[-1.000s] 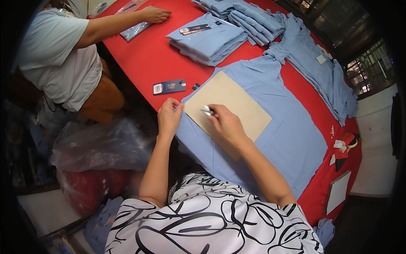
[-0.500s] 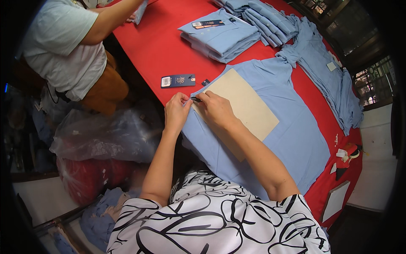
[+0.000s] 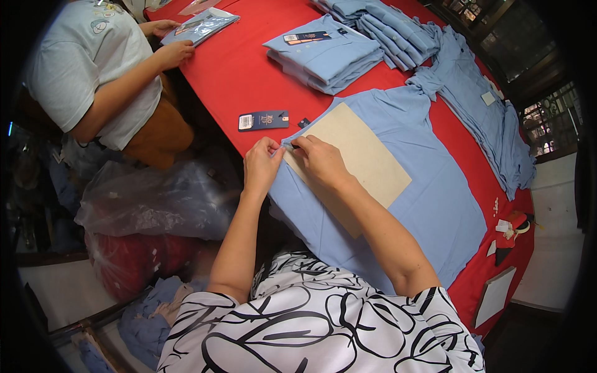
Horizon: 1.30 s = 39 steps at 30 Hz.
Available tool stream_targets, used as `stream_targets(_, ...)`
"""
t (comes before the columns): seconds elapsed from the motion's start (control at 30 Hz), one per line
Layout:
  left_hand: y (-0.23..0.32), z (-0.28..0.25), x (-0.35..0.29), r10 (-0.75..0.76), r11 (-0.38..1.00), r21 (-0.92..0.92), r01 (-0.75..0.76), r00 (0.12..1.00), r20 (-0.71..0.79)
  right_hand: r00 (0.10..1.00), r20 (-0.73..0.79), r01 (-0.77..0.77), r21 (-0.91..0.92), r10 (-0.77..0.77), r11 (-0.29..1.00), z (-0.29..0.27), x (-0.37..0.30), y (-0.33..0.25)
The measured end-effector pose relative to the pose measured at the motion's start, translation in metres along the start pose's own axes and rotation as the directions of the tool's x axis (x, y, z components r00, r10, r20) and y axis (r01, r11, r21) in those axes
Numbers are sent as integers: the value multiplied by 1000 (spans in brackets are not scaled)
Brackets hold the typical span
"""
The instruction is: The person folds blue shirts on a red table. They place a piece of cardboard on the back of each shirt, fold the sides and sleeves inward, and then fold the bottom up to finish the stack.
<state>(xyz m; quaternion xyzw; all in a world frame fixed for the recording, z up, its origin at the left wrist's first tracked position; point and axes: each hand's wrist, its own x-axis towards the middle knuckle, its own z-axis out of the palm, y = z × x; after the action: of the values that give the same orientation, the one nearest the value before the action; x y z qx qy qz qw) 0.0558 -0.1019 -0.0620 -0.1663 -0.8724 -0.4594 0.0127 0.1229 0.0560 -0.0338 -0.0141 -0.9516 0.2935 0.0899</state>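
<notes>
A light blue shirt (image 3: 435, 205) lies spread on the red table, with a beige cardboard sheet (image 3: 367, 155) flat on top of it. My left hand (image 3: 260, 166) is closed, pinching the shirt's edge by the cardboard's upper left corner. Close beside it, my right hand (image 3: 323, 160) rests over the cardboard, its fingers closed on a small dark object (image 3: 295, 145). Most of that object is hidden, so its kind cannot be told. Just beyond my hands lie a dark blue hang tag (image 3: 263, 120) and a small dark label (image 3: 303, 123).
Folded blue shirts (image 3: 326, 56) are stacked at the back, with more shirts (image 3: 479, 112) along the right. A co-worker (image 3: 118, 74) at the left holds a bagged shirt (image 3: 202, 26). A tape dispenser (image 3: 516, 222) stands on the table's right edge; a plastic bag (image 3: 149, 202) sits lower left.
My right hand's fingertips and the small dark object have shifted slightly right, away from my left hand. The co-worker has leaned back and lowered their arms, bringing the bagged shirt into view.
</notes>
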Motion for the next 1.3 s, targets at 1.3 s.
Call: stream_targets(1.3, 48, 26, -7, 510, 808, 253, -532, 847, 149, -109, -803, -991, 134, 586, -2, -222, -523, 199)
